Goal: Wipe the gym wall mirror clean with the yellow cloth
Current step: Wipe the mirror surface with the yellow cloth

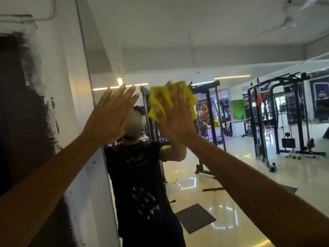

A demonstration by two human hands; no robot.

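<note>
The mirror [231,122] is right in front of both hands, running off to the right. The right hand [175,111] presses the yellow cloth [156,98] flat on the glass, fingers straight. The left hand [110,111], flat and holding nothing, leans beside the mirror's left edge.

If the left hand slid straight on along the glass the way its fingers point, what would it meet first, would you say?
Probably nothing: the left hand lies flat on the mirror, fingers pointing up and right. The yellow cloth under the right hand sits off to the side.
</note>
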